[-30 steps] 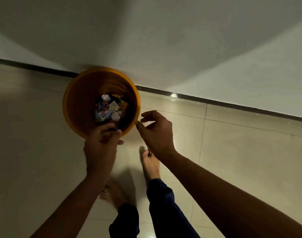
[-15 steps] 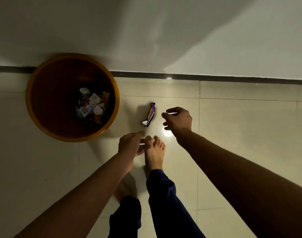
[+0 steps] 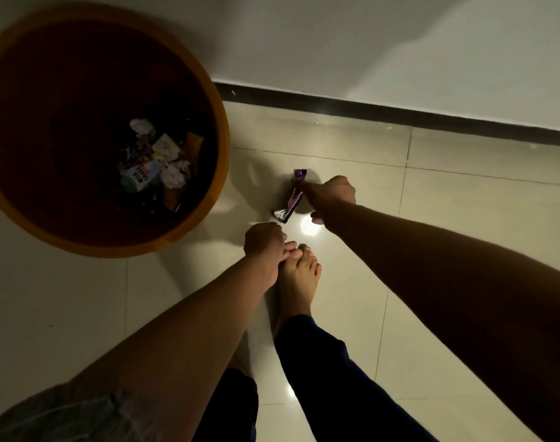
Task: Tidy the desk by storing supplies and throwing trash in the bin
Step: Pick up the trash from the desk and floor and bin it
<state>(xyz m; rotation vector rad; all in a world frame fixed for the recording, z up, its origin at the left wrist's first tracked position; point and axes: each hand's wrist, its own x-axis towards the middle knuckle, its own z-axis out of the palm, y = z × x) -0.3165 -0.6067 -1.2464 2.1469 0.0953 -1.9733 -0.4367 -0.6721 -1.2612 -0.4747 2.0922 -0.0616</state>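
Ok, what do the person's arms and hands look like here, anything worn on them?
Both forearms are bare to the frame edge, with no watch, bracelet or rings visible in this dim light. The left hand and right hand wear no gloves. A greyish short sleeve shows at the left upper arm. No sleeve shows on the right arm.

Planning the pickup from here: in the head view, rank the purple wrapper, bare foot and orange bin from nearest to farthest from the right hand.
1. Purple wrapper: at the right hand's fingertips, on the floor.
2. Bare foot: below the hand, nearer the person.
3. Orange bin: off to the left, by the wall.
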